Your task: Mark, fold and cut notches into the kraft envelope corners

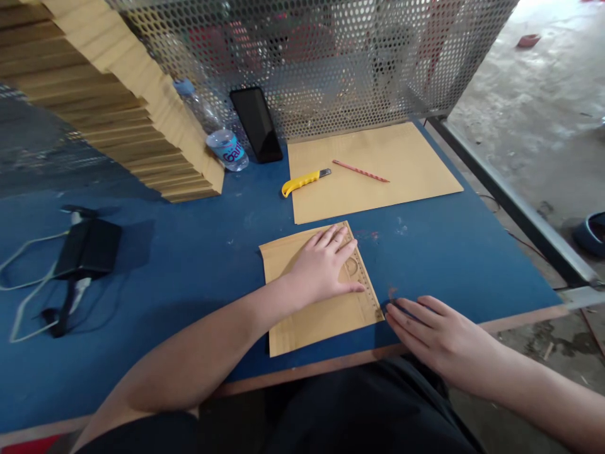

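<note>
Both hands lie flat with fingers spread: the left hand (326, 265) presses a clear ruler (362, 277) onto the small brown sheet (307, 321) near the blue worktop's (189, 265) front edge; the right hand (439, 334) rests just beside the sheet's corner.

left hand (324, 268) lies flat, palm down, fingers (341, 238) spread and pointing far-right, forearm bare, reaching from near left. right hand (437, 334) flat, palm down, fingers extended leftward, near right.

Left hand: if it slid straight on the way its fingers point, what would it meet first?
Probably the large brown sheet lying beyond; the left hand rests flat on the small brown sheet, fingers pointing that way across bare blue table.
</note>
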Tool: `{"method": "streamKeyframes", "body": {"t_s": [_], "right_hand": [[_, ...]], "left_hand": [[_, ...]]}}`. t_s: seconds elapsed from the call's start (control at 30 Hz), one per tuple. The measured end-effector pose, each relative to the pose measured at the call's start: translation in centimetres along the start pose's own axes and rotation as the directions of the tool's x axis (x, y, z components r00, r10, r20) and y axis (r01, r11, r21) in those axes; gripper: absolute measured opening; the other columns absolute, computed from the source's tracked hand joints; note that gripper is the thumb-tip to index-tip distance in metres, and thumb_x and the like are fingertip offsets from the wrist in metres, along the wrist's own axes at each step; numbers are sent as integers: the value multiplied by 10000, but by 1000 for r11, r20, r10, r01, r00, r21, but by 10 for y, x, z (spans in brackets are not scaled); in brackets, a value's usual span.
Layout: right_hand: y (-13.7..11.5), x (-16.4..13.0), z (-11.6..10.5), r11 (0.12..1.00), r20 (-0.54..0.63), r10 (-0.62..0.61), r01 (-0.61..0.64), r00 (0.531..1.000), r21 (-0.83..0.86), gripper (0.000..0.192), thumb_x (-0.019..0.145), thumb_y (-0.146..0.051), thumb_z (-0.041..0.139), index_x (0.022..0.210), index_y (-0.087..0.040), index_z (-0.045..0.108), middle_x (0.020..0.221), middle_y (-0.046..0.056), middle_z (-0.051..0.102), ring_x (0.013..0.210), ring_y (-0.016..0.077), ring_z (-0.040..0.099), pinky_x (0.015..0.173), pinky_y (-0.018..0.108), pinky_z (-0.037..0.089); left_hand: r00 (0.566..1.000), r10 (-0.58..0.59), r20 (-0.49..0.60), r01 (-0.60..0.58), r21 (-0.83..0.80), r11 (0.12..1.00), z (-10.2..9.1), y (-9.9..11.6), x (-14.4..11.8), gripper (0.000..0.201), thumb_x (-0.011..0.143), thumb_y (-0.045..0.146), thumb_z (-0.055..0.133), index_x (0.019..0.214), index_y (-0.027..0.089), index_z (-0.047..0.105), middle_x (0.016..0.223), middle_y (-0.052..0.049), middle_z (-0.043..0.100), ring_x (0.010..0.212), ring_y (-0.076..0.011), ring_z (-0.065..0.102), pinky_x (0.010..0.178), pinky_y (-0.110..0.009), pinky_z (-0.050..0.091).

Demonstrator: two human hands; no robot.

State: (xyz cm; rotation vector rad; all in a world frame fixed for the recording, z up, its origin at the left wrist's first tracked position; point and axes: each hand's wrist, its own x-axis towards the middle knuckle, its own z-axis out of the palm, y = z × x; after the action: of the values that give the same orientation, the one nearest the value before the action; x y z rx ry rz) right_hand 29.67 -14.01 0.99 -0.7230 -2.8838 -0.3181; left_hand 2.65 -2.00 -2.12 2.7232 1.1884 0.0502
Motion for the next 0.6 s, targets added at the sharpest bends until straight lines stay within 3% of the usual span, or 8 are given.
{"method": "streamKeyframes", "body": {"t_s": [0.23, 0.37, 0.47, 0.53, 0.6], "right_hand": [[-10, -7, -10, 999, -14, 11, -11, 1000, 33, 365, 1021, -96, 436, 1110, -132, 788, 1199, 117, 813, 1049, 277, 734, 808, 427, 562], [10, -5, -20, 991, -53, 41, -34, 998, 128, 348, 1050, -83, 400, 1136, -168, 726, 1145, 100, 821, 1010, 254, 756, 821, 409, 561], [41, -5, -21, 943, -111, 219, -181, 969, 278, 198, 1052, -130, 492, 1108, -235, 651, 965, 65, 814, 841, 221, 758, 781, 364, 563], [67, -3, -16, 859, -96, 431, -376, 897, 348, 130, 1044, -251, 582, 1166, -272, 622, 874, 36, 791, 757, 226, 747, 701, 344, 556], [97, 3, -7, 763, -5, 558, -511, 830, 397, 273, 1016, -374, 616, 1272, -278, 616, 870, 37, 790, 730, 250, 747, 645, 350, 545]], "left_hand": [[1000, 10, -10, -10, -11, 1000, 1, 0, 0, 1091, 895, 923, 522, 1634, 122, 471, 1766, -217, 291, 1664, -382, 247, 1357, -522, 235], [997, 28, -73, -31, -42, 999, 1, -3, -2, 1038, 914, 894, 542, 1599, 114, 519, 1742, -209, 355, 1648, -378, 298, 1354, -516, 265], [993, -2, -118, -5, -59, 998, -1, -8, -2, 798, 1043, 711, 520, 1526, 80, 588, 1648, -201, 514, 1574, -351, 452, 1302, -485, 389], [989, -44, -142, 37, -54, 998, -2, -11, -2, 618, 1087, 551, 509, 1444, 65, 645, 1553, -199, 620, 1500, -343, 553, 1220, -473, 499], [983, -71, -171, 64, -44, 997, -2, -12, -1, 475, 1071, 435, 546, 1352, 83, 694, 1497, -191, 669, 1455, -347, 600, 1144, -470, 565]]}}
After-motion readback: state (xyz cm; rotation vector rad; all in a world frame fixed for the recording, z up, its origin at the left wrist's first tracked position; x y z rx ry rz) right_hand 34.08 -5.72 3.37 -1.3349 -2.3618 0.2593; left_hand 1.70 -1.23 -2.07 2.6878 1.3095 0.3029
